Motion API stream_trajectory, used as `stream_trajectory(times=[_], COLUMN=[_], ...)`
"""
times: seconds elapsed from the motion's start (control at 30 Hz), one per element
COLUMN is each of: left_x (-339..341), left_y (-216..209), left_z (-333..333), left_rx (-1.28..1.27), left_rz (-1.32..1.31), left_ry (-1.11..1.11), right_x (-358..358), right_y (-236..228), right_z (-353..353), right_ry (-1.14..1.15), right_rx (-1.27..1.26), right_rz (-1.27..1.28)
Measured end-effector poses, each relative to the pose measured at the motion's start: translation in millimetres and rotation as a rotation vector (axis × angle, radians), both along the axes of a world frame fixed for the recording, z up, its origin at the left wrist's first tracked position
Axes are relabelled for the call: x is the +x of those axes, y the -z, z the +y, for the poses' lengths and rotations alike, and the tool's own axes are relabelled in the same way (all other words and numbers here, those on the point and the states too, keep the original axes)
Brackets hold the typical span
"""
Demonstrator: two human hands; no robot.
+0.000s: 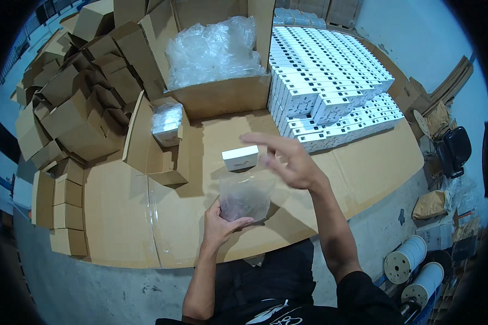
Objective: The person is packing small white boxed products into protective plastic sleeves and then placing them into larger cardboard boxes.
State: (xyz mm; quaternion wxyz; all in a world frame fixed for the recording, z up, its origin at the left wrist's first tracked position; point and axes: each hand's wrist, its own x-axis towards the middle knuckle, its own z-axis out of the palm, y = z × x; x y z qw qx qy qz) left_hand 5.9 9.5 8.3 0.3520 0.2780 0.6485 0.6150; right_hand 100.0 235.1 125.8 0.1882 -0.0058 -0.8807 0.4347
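My left hand grips a clear plastic bag by its lower left side, above the near part of the cardboard-covered table. Fingers apart, my right hand hovers over the table to the right of a small white box; it looks slightly blurred and holds nothing I can see. The white box lies on the cardboard just beyond the bag. To its left stands an open brown carton, with several plastic-wrapped white packs in its far end.
A large open carton full of clear plastic bags stands at the back. Stacked white boxes fill the back right. Empty brown cartons pile up on the left, with several small ones nearer. Wire spools stand at the lower right.
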Motion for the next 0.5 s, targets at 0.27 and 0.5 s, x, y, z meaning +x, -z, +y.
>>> stream_trajectory(times=[0.27,0.5], left_x=[-2,-2], left_y=[11,8], left_z=[1,2], left_rx=[0.087,0.1], left_rz=[-0.028,-0.056], left_ry=[-0.06,-0.061], right_x=[-15,-20], right_y=[87,100], right_z=[18,9], right_ry=[0.246,0.202], right_rx=[-0.228,-0.439], right_rz=[0.127,0.052])
